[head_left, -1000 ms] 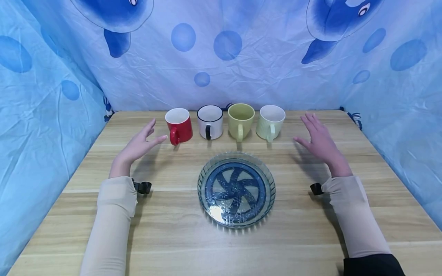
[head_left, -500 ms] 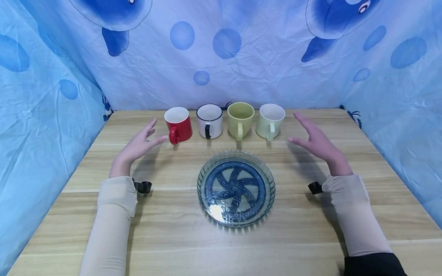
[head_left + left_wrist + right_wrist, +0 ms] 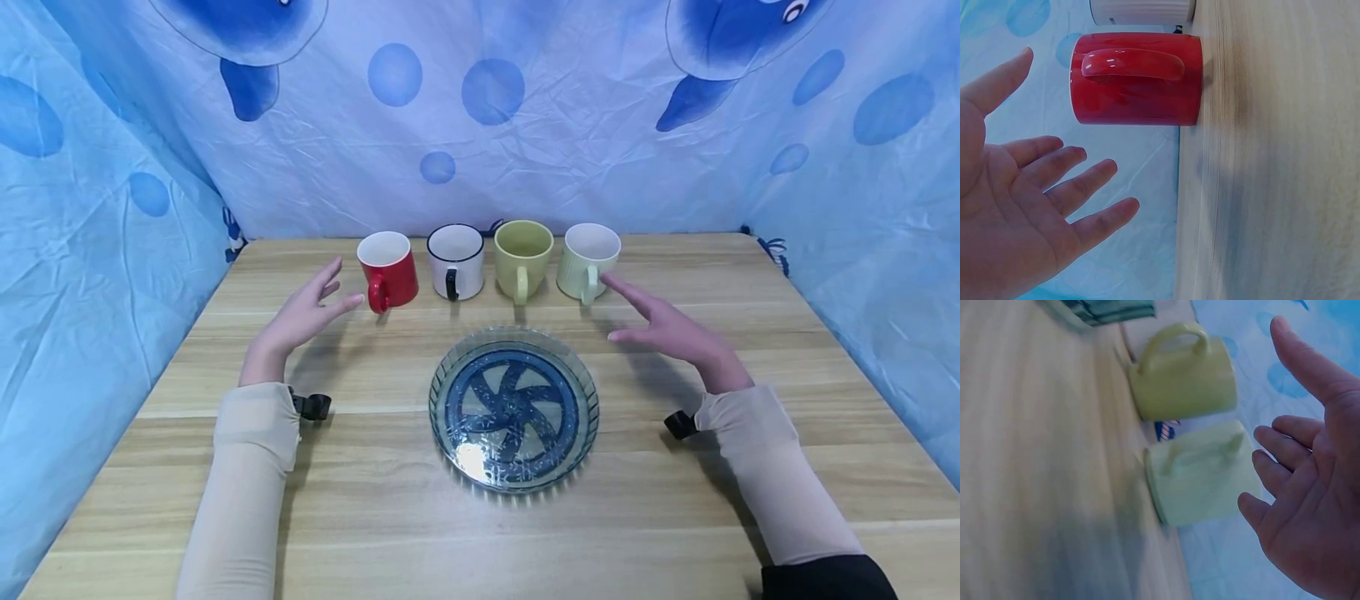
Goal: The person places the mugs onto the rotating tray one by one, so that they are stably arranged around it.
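Right hand (image 3: 669, 331) has shifted inward since a second ago, toward the pale green mug (image 3: 572, 271); left hand (image 3: 298, 315) unmoved. Nearest me, a glass plate (image 3: 513, 408) lies on the table (image 3: 420, 542). Beyond it, both hands are raised, fingers extended, gripping nothing: left beside the red mug (image 3: 399, 279), right at the pale green handle (image 3: 591, 287), contact unconfirmed. White mug (image 3: 469, 275) and olive mug (image 3: 507, 265) stand between, before a blue curtain (image 3: 337, 175).

Red mug (image 3: 396, 279), shiny, white inside, stands upright on tabletop (image 3: 375, 517). Pale green mug (image 3: 572, 271), ridged sides, upright too, well to right.
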The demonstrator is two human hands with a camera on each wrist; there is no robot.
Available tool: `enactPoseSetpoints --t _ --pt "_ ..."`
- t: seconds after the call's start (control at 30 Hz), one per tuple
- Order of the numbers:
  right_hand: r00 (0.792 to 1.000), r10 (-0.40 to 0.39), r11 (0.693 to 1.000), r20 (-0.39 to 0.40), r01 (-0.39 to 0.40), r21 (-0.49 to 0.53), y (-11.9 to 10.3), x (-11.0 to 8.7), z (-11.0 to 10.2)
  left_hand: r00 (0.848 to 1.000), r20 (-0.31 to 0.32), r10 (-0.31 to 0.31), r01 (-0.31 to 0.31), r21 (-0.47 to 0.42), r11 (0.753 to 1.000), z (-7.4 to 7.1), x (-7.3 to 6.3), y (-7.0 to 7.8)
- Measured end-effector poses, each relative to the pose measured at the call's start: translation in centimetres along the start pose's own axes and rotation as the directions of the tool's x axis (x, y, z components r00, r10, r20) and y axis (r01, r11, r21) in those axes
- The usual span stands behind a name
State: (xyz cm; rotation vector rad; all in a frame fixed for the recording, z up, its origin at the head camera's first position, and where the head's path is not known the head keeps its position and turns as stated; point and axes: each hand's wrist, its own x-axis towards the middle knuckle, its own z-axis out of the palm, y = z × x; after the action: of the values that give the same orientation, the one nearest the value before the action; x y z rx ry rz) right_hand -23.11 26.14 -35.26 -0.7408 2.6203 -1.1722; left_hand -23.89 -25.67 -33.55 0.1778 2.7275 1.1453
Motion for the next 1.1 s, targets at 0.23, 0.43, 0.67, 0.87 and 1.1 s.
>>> enactPoseSetpoints --t 0.23,0.43,0.67,0.87,1.1 --pt "0.996 -0.018 0.997 0.092 0.025 -0.067 -0.3 -0.4 1.0 1.0 0.001 -0.004 0.004 -0.014 1.0 0.0 0.1 0.2" --pt "0.986 -0.035 0.995 0.165 0.05 -0.087 -0.9 -1.0 1.8 1.0 0.011 -0.008 0.008 -0.019 1.0 0.1 0.1 0.2" --pt "0.959 -0.098 0.991 0.265 0.119 -0.064 -1.2 -1.1 3.5 1.0 0.008 -0.025 0.025 -0.011 1.0 0.2 -0.1 -0.1" --pt "0.947 -0.132 0.987 0.294 0.154 -0.054 -1.3 -1.2 4.2 1.0 0.018 -0.008 0.01 -0.098 0.995 0.1 -0.2 0.5" --pt "0.932 -0.146 0.986 0.332 0.166 -0.032 -1.0 -1.2 4.4 1.0 0.013 -0.027 0.029 -0.147 0.989 0.3 0.3 1.3"
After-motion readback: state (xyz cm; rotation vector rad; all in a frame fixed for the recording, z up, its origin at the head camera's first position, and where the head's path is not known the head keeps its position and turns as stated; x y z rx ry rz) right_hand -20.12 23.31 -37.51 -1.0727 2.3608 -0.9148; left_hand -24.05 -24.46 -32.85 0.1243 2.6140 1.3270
